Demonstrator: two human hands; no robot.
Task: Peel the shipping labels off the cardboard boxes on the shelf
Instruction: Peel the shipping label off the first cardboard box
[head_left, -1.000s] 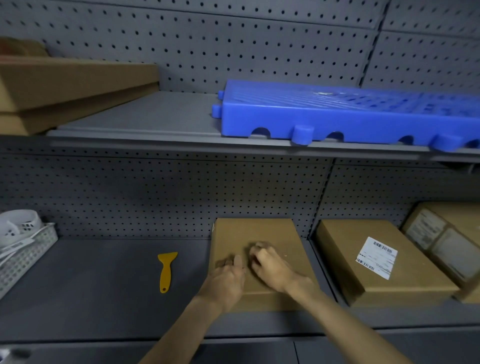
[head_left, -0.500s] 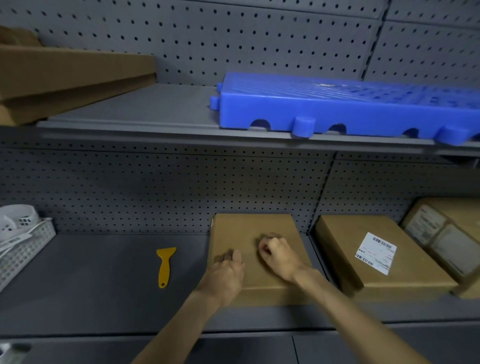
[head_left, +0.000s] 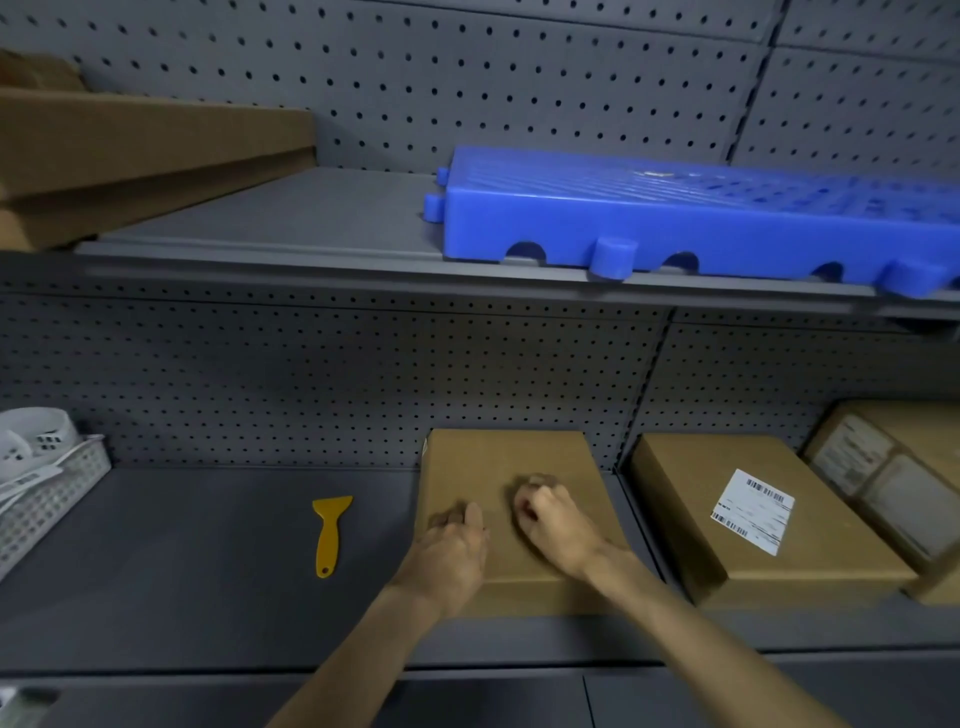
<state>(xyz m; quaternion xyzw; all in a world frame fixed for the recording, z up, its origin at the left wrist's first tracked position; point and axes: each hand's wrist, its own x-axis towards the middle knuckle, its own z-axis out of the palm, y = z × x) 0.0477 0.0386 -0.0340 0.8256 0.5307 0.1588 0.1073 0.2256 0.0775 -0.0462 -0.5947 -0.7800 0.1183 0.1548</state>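
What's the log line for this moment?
left hand: resting on box | right hand: curled on box top, grip unclear | scraper: unused on shelf | next box: label on

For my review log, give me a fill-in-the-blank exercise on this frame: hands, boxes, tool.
1. Both hands rest on top of the ____ of the three boxes on the lower shelf.
2. The scraper lying left of that box is ____ in colour.
3. The white label with barcodes sits on the ____ box.
4. On the upper shelf, right of the flat cardboard, lies a ____ plastic pallet.

Missing words: leftmost; yellow; middle; blue
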